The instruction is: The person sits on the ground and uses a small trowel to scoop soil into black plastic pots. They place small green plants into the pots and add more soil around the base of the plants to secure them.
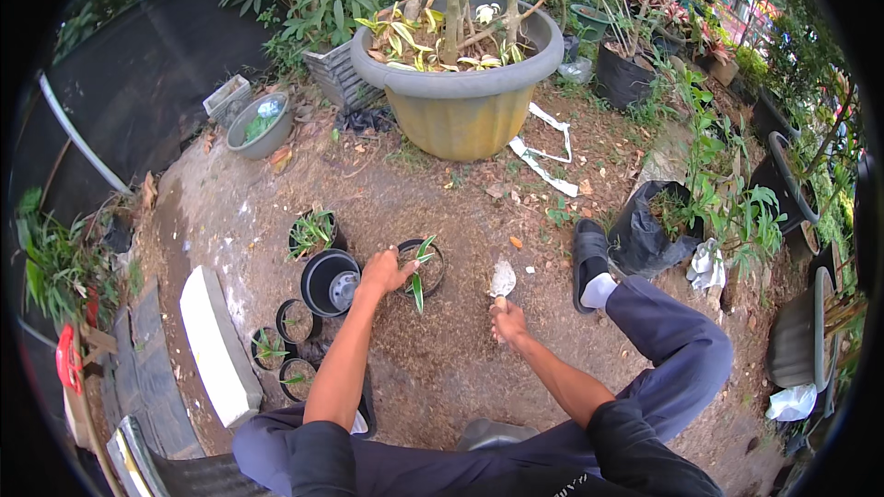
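My right hand (508, 322) grips the handle of a small hand trowel (503, 279), whose pale, dirt-coated blade points away from me just above or on the soil. My left hand (387, 272) is at the left rim of a small black plant pot (438, 281), thumb reaching over it. Whether it grips the rim or only rests there, I cannot tell. A young plant with white-edged green leaves (417, 290) rises from this soil-filled pot. Left of my hand, an empty black pot (322, 281) leans on its side, its holed base showing.
Small potted seedlings (269, 346) stand by my left forearm, near a white block (215, 345). A large yellow planter (459, 114) stands ahead, with a grey basin (261, 127) to its left. A black grow bag (649, 238) sits beyond my sandalled foot (591, 262).
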{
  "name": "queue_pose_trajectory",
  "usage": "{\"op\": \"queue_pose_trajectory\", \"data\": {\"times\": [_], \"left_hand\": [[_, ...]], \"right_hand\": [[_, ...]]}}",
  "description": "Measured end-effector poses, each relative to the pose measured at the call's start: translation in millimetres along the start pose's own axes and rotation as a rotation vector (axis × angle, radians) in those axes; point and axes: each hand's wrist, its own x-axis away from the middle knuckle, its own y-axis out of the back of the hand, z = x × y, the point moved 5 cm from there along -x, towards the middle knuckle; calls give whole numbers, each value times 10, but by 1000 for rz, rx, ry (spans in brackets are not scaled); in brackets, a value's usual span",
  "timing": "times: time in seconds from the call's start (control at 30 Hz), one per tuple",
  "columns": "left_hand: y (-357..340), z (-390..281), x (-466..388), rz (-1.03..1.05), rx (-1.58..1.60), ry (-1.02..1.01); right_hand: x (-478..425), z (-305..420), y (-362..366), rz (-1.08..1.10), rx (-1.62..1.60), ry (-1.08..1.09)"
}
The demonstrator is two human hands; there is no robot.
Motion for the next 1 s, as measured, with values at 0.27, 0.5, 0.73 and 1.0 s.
{"op": "queue_pose_trajectory", "data": {"times": [0.27, 0.5, 0.73, 1.0], "left_hand": [[51, -160, 97, -25, -129, -25], [-59, -88, 5, -169, -42, 80], [-44, -22, -41, -187, -8, 105], [-37, -39, -18, -176, -22, 98]], "right_hand": [[43, 410, -56, 59, -42, 13], [124, 751, -91, 186, 8, 23], [346, 1241, -90, 377, 10, -6], [586, 1666, -29, 455, 113, 25]]}}
